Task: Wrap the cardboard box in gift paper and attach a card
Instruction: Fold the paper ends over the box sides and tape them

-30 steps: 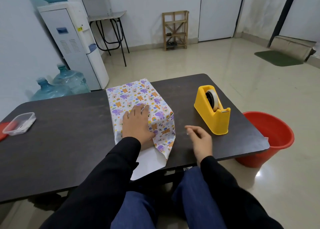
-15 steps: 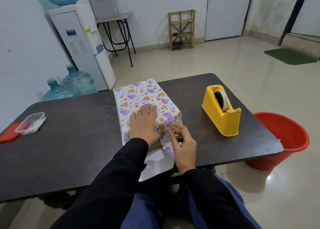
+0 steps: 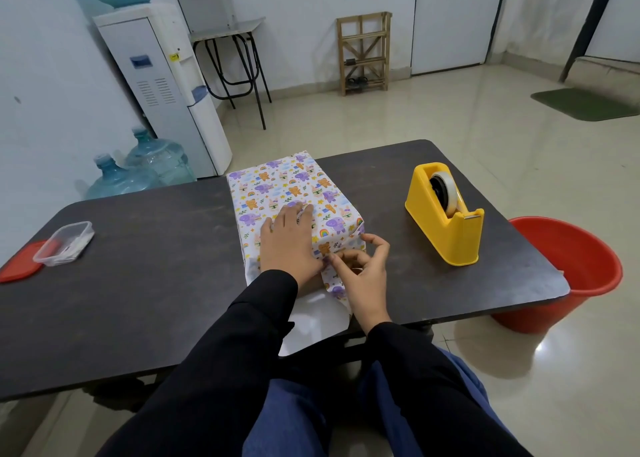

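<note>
Wrapped box (image 3: 294, 193) sits centre frame on the dark table (image 3: 156, 283), long axis running away from the camera, near end by the table's front edge. Gift paper (image 3: 332, 211) is white with purple elephants, orange bears, rainbows and stars. It lies tight over the top and right side. The near end is unfinished: a printed flap hangs loose, and the paper's plain white underside (image 3: 311, 321) spills over the table edge.

Left hand (image 3: 289, 240) lies flat on the box top with straight fingers, pressing the paper down. Right hand (image 3: 363, 276) is at the near right corner, fingers curled, with thumb and fingertips pinching the paper fold there. Cannot tell whether it also holds a bit of tape.

Yellow tape dispenser (image 3: 446, 214) stands right of the box, apart from it, with its roll mounted. Clear plastic container (image 3: 64, 243) is at the left edge beside a red lid (image 3: 19, 261), which the frame cuts off. Its contents are too blurry to make out.

The cardboard itself is covered by paper and hands. The near end face is blocked by both wrists and black sleeves. Red bucket (image 3: 581, 273) on the floor at right is partly behind the table corner.
</note>
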